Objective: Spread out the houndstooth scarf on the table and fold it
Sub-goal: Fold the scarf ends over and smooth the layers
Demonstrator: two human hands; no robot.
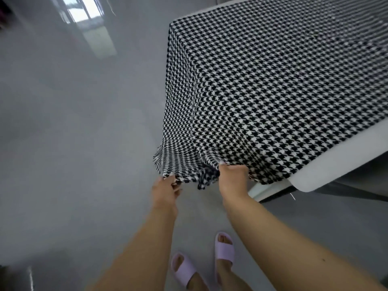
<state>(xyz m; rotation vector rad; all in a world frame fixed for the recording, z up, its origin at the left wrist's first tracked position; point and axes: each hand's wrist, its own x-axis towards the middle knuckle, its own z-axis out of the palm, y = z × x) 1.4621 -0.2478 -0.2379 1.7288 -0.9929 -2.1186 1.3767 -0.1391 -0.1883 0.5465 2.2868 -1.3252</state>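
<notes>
Scarf (273,85) lay across table (327,164), near end draped off edge. Left hand (164,191) pinched fringed corner, right hand (234,177) gripped hem beside it. Looked soft, light, floppy, so best held at corners, kept taut.

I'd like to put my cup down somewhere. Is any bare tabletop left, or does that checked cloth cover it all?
The houndstooth scarf covers nearly all the visible table. Bare white shows only as a strip along the right edge, widest at the near rounded corner. The near end is crowded: the left hand and right hand both grip the scarf's overhanging edge there. The far end runs out of view.
</notes>
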